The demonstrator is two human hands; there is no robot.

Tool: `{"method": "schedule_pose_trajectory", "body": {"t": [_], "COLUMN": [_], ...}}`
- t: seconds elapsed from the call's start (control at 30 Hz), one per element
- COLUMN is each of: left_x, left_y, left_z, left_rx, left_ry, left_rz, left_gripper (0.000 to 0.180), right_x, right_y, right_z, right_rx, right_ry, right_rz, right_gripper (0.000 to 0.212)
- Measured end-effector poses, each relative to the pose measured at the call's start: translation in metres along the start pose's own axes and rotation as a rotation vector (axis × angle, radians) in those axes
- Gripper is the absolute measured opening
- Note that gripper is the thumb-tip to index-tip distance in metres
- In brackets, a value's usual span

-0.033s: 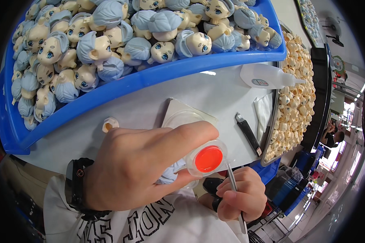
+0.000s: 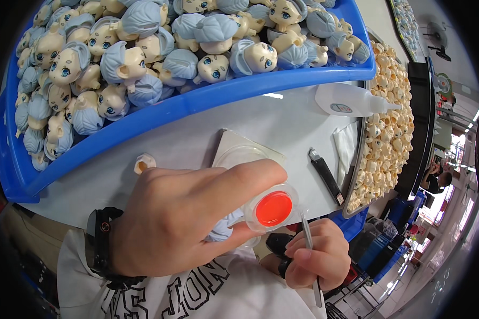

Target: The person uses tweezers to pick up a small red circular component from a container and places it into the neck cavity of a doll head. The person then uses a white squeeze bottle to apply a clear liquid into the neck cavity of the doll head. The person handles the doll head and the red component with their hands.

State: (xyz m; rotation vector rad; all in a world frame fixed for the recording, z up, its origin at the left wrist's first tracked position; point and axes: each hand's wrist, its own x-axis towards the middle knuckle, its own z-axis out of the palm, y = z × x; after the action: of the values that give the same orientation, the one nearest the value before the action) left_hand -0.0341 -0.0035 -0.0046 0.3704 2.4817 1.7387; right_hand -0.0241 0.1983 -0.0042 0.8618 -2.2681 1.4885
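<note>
My left hand (image 2: 181,215), with a black band at its wrist, is closed around a clear round cup-like piece (image 2: 250,208) with an orange-red disc (image 2: 273,208) in it. A pale blue doll-hair part (image 2: 224,226) shows between its fingers; the rest of that part is hidden. My right hand (image 2: 319,255) grips slim metal tweezers (image 2: 308,234), their tip pointing up just right of the clear piece. Beyond my left hand, a small cream hollow part (image 2: 144,163) lies on the table.
A blue bin (image 2: 197,94) piled with blue-haired doll heads spans the back. Along the right stands a tray (image 2: 351,204) of small cream parts. A white squeeze bottle (image 2: 346,100), a black-handled cutter (image 2: 326,175), a white tissue (image 2: 345,149) and a square pale dish (image 2: 239,143) lie on the table.
The tweezers' tip has shifted slightly to the right, away from the clear piece. My left hand has stayed in place.
</note>
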Motion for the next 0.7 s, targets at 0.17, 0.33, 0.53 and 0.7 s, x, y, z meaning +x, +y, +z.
{"method": "schedule_pose_trajectory", "body": {"t": [0.17,0.33,0.53,0.7], "left_x": [0.000,-0.002,-0.001,-0.001], "left_y": [-0.001,0.001,0.000,0.002], "left_z": [0.000,-0.001,0.000,-0.001], "left_rx": [0.002,-0.012,0.009,0.007], "left_ry": [-0.006,0.011,0.000,-0.011], "left_rz": [0.005,0.008,-0.015,-0.036], "left_gripper": [0.050,0.050,0.050,0.050], "right_x": [0.005,0.002,0.002,-0.001], "right_y": [-0.001,-0.001,0.000,-0.001], "right_z": [-0.007,0.003,-0.003,-0.004], "right_rx": [-0.019,-0.012,-0.018,0.002], "right_ry": [-0.082,0.007,-0.021,-0.044], "right_rz": [-0.024,0.000,0.016,0.022], "right_gripper": [0.011,0.018,0.017,0.025]}}
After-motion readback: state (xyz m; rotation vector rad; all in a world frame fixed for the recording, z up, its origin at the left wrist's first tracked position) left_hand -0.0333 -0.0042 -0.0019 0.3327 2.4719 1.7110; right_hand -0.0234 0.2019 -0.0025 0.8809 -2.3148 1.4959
